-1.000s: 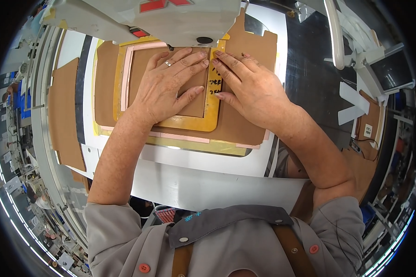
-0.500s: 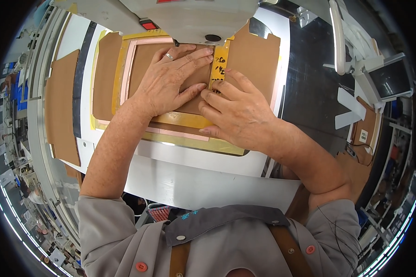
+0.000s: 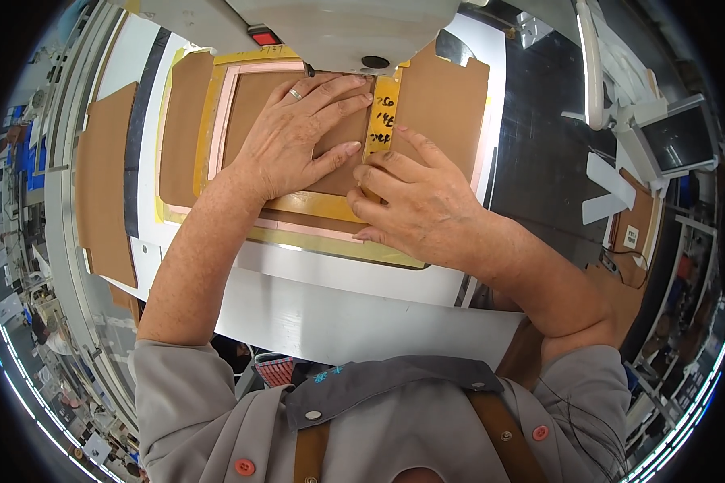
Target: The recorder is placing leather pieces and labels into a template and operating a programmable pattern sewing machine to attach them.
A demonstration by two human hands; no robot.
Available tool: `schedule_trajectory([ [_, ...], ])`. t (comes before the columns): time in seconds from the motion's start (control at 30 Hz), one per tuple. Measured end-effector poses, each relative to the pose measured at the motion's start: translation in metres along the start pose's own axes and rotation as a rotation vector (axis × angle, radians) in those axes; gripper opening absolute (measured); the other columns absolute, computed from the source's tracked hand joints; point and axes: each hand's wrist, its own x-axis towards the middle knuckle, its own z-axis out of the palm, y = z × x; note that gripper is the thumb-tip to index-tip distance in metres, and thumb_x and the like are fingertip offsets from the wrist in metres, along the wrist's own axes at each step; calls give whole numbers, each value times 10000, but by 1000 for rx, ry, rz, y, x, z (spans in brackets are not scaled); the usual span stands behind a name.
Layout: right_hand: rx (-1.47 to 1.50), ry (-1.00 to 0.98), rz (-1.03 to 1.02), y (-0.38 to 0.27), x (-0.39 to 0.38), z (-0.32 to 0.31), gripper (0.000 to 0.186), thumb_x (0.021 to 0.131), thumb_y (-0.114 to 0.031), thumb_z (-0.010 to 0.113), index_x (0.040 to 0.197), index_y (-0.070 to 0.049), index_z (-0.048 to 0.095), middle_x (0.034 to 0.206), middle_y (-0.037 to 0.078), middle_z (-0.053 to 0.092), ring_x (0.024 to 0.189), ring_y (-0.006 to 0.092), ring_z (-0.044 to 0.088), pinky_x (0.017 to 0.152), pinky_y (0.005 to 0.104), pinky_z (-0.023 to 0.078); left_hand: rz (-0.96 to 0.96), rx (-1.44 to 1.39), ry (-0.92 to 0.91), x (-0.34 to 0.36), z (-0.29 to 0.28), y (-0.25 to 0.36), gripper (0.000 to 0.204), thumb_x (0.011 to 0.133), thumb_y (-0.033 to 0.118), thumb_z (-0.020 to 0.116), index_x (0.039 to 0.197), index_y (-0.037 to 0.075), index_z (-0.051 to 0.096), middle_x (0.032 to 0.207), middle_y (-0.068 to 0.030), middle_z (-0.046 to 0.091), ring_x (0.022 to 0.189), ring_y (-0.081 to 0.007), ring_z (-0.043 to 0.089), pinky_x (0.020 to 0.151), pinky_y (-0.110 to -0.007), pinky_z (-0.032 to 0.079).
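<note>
The yellow frame (image 3: 381,121) lies on the white counter (image 3: 379,318), within a larger pale yellow border (image 3: 330,247); its top side is partly hidden by the machine head (image 3: 338,36). The brown sheet (image 3: 254,95) shows inside it.

Hands: the left hand (image 3: 302,137) lies palm down on the sheet, fingers extended, gripping nothing; its fingertips reach the inner edge of the frame's right bar. The right hand (image 3: 427,201) is at that bar and the frame's lower right corner, fingers spread and partly bent. Whether it pinches the edge or only rests there cannot be told.

Possible faults, by judgement:

1. Frame shift. Cause: uneven sideways push by the right hand on one bar. The opening would then sit askew to the pink strip (image 3: 221,121) along its left side.

2. Creased or dragged sheet. Cause: the left palm sliding under load instead of pressing straight down.

3. Finger injury. Cause: any machine movement while the left fingertips lie close to the lower end of the head. The clearance in height cannot be judged.

4. Snagging. Cause: the ring (image 3: 296,94) on the left hand catching an edge.
</note>
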Motion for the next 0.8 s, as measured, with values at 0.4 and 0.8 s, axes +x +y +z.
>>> schedule_trajectory([
  [0.4, -1, -60, 11, -3, -4, 2, 530, 756, -459, 784, 1133, -123, 623, 1146, 32, 604, 1139, 218, 609, 1062, 447, 491, -1, -3, -15, 0, -2, 2, 581, 929, 408, 613, 1450, 157, 556, 1531, -47, 498, 1410, -307, 431, 1168, -500, 312],
  [0.8, -65, 54, 25, 6, -1, 4, 461, 807, -489, 757, 1058, -111, 676, 1083, 16, 613, 1086, 186, 590, 972, 354, 517, -36, -75, -7, 10, 0, -6, 563, 913, 406, 665, 1421, 177, 586, 1442, -67, 591, 1366, -312, 476, 1155, -477, 313],
])
